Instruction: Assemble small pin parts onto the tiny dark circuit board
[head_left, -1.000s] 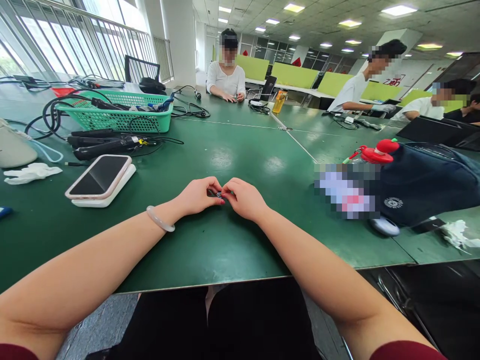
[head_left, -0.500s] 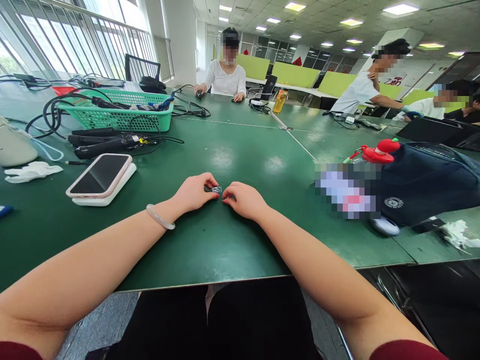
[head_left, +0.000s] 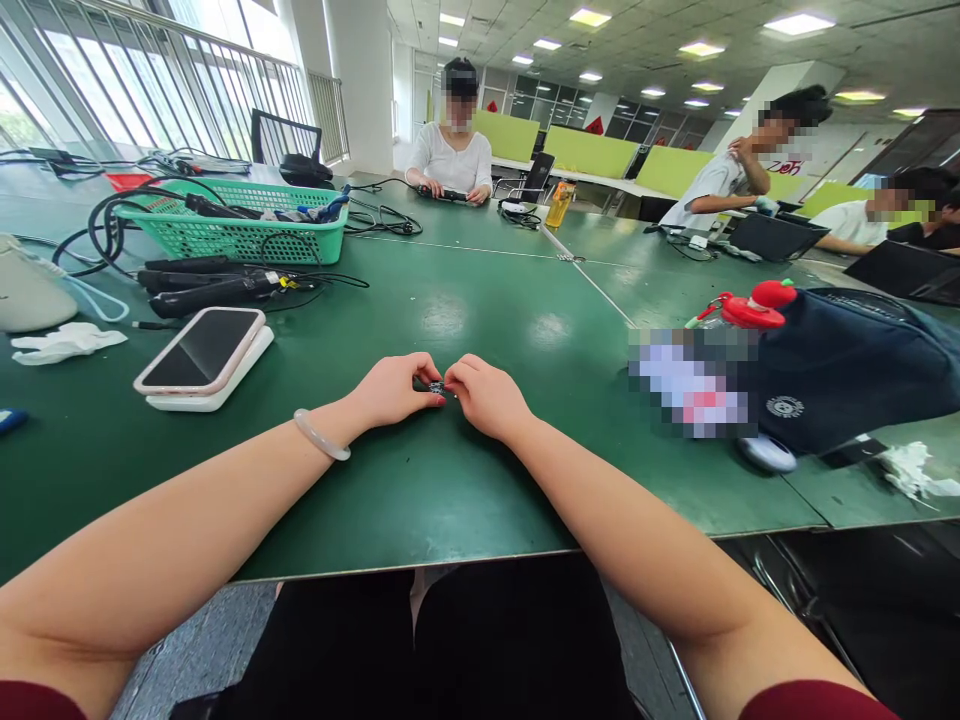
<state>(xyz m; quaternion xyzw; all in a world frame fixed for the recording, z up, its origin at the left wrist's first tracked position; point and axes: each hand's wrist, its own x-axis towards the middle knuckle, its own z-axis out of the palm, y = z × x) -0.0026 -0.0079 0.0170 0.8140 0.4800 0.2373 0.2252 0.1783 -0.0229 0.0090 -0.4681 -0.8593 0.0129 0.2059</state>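
Just above the green table [head_left: 480, 480], my left hand [head_left: 394, 390] pinches a small dark object with white markings [head_left: 436, 387] between thumb and fingertips. It is too small for me to name its kind. My right hand [head_left: 486, 395] is at the object's right end, its thumb and fingers pressed together. Something tiny and pale seems to show at those fingertips, but I cannot make it out. The fingertips of both hands nearly meet, and they cover part of the object.
Left of my hands lies a phone [head_left: 202, 350] on a white box [head_left: 225, 390]. Behind it are black devices with cables [head_left: 214, 292] and a green basket [head_left: 247, 235]. A dark blue bag [head_left: 855, 360] and a mouse [head_left: 769, 453] lie right. Several people sit or stand beyond.
Half a second ago my hands were slightly apart, the object clear in my left fingers; now the right fingertips are back against its end. Across the table, a person has picked up a dark device.
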